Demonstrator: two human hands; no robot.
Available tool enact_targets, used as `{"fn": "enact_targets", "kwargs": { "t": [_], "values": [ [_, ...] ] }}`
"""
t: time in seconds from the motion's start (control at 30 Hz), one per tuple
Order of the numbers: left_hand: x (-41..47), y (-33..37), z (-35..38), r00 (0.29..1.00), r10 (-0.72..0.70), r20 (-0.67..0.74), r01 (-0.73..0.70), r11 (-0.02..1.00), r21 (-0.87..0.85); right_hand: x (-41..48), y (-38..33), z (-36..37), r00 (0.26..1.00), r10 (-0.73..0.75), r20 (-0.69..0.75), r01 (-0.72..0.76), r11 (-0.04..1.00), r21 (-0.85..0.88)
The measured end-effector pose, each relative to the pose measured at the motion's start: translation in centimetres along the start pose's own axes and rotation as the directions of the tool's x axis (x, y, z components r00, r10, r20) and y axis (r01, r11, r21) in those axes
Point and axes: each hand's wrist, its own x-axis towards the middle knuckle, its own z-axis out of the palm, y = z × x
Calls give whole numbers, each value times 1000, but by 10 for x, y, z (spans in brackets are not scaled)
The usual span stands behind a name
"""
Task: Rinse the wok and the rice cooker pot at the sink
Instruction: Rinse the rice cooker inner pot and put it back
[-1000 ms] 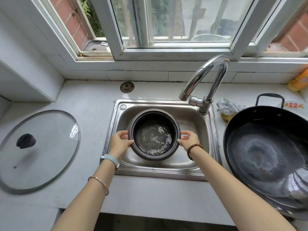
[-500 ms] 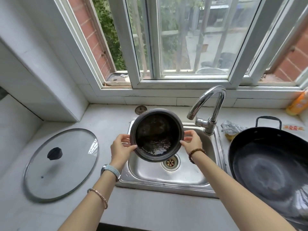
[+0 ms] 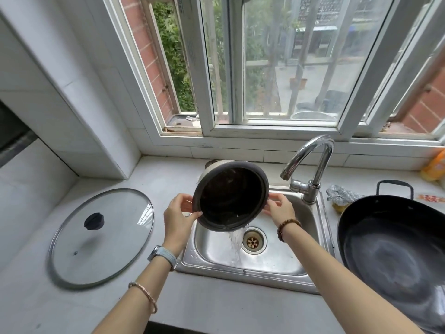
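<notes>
While both forearms reach in from the near edge over the pale matte counter (image 3: 216,307), a thin metal bangle (image 3: 144,295) and a grey-strapped watch (image 3: 165,255) ring the left wrist, brown beads (image 3: 287,226) the right. Glass lid (image 3: 103,237): round, metal-rimmed, black knob, flat on the counter left of the sink. Wok (image 3: 395,249): wide, black, wet sheen, loop handle at its far edge, on the counter right of the sink. Sink (image 3: 277,261): brushed steel, rounded rectangle, brass-coloured drain (image 3: 252,241) uncovered. Rice cooker pot (image 3: 231,198) is held in the air over the far left part of the basin, tipped steeply, mouth toward the camera; dark lining, dark rim, pale outer wall showing at the top. A thin stream of water (image 3: 237,239) falls from the lower lip and lands just left of the drain. Half a second ago the pot tilted less and water still pooled inside; a second ago it sat low in the basin, covering the drain. Left hand (image 3: 179,216): thumb on the near lip, fingers curled behind the left rim, gripping. Right hand (image 3: 280,207) grips the opposite side, fingers wrapped behind the wall and partly hidden. Beyond: chrome gooseneck tap (image 3: 310,160), crumpled silver scrubber (image 3: 342,192), yellow bottle (image 3: 435,167) at far right, white-framed window (image 3: 209,68).
</notes>
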Motion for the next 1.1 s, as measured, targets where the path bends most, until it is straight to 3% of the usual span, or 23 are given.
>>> {"fn": "enact_targets", "kwargs": {
  "t": [0.7, 1.1],
  "values": [
    [-4, 20, -39, 979, 171, -110, -175, 984, -31, -38, -53, 11, 998, -32, 62, 15, 965, 261],
    [5, 46, -63, 948, 254, -194, -269, 961, -57, -52, -93, 10, 985, -134, 109, 84, 923, 377]
  ]
}}
